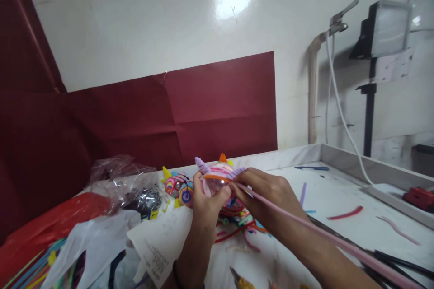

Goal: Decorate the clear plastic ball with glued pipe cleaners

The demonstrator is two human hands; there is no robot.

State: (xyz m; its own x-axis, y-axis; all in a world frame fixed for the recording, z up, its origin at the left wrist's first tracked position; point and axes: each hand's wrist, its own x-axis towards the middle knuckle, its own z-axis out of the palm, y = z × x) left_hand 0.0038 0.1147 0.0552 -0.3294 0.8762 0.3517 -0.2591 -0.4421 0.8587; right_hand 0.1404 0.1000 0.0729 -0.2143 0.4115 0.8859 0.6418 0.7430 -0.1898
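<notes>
- Left hand [208,198] pinched a striped pipe-cleaner ball figure with lilac ears [217,174], mid-bench.
- Right hand [267,192] pinched a long pink pipe cleaner [305,223] against it.
- Similar colourful figure [178,186] lay just left on the white bench [339,198].

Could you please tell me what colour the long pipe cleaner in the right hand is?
The pipe cleaner is pale pink, in the head view.

Two hands [210,198] [267,192], perhaps three woven figures [219,174] [179,188] [237,212], one lamp [386,29].
</notes>
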